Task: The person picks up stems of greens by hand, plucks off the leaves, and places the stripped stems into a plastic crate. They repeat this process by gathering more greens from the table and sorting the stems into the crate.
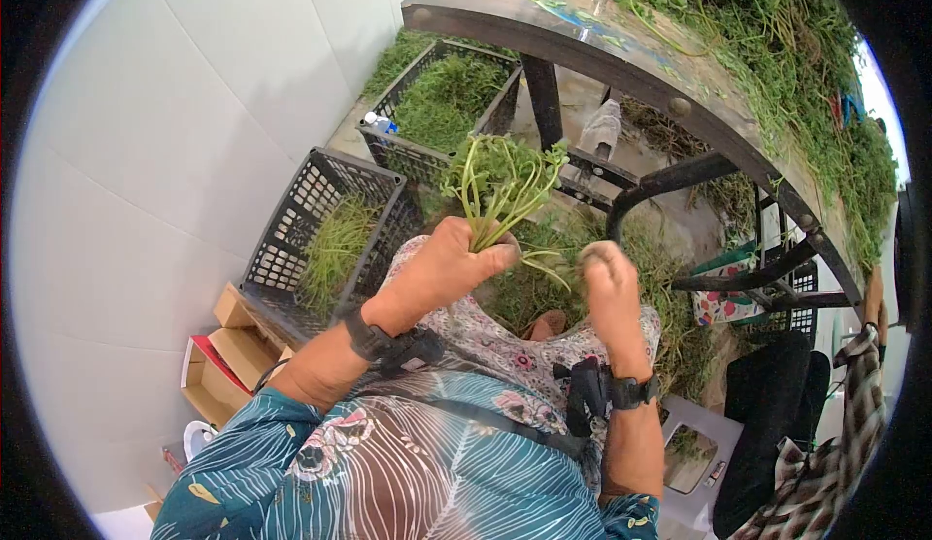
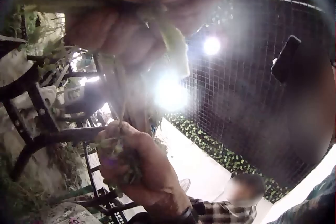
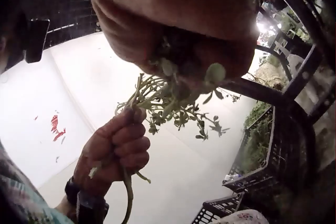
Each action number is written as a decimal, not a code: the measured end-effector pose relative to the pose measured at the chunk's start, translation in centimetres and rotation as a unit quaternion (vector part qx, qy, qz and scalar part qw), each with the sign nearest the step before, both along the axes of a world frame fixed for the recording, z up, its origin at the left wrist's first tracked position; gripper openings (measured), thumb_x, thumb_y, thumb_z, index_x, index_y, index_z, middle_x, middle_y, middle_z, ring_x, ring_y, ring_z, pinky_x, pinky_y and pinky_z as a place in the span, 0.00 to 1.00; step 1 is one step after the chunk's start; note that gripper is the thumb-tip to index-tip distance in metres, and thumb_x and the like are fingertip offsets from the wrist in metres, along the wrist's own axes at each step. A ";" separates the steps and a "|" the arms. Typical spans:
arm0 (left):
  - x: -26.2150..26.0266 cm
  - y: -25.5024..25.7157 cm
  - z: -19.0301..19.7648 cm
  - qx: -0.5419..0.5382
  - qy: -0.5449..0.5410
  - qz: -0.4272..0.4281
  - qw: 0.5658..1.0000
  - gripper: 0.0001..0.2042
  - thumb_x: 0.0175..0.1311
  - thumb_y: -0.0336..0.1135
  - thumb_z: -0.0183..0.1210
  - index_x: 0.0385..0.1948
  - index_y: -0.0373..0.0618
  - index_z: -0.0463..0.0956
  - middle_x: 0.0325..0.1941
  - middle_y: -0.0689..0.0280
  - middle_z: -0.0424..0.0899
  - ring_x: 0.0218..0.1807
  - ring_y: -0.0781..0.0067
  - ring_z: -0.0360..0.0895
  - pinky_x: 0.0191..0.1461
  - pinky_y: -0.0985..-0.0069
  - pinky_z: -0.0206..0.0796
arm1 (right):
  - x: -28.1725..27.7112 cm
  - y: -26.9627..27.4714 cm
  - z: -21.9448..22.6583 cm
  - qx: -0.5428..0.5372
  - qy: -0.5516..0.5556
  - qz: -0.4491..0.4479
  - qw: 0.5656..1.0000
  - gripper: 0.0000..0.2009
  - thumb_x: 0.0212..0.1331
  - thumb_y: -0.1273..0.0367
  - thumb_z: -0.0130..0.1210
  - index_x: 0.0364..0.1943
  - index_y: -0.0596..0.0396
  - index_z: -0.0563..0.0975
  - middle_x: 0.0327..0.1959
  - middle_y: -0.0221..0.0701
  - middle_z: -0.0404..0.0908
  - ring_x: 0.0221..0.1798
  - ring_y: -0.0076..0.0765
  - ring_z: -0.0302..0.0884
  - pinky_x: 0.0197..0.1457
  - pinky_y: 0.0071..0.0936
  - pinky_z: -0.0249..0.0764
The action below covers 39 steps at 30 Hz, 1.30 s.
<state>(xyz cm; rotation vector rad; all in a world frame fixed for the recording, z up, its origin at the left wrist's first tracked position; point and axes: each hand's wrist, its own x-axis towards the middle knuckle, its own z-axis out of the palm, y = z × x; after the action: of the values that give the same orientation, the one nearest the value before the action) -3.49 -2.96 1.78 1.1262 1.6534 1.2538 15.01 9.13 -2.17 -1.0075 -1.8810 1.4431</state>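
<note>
The left hand (image 1: 442,268) is gripping a bunch of green leafy stems (image 1: 500,185) upright by its base, steadying it, while the right hand (image 1: 610,283) is clutching plucked green bits.

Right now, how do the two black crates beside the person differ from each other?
The nearer crate is tilted and holds only a thin layer of greens, so its mesh walls show inside. The farther crate sits level and is filled to the rim with greens, with a bottle at its corner. Both are black plastic mesh and hold the same kind of herb.
</note>
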 end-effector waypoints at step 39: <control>-16.5 -5.5 -9.9 0.044 -0.540 0.281 0.792 0.02 0.61 0.30 0.47 0.33 0.43 0.66 0.21 0.69 0.70 0.19 0.81 0.63 0.18 0.83 0.55 | -6.0 4.1 -10.7 -0.576 0.133 -0.181 0.786 0.06 0.60 0.67 0.46 0.36 0.53 0.69 0.29 0.31 0.72 0.27 0.29 0.67 0.20 0.22 0.62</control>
<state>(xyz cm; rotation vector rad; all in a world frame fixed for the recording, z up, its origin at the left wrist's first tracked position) -19.94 -8.50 -8.08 -0.1962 0.9938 1.8498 9.04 13.21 -12.90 -1.4350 -0.3815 2.3178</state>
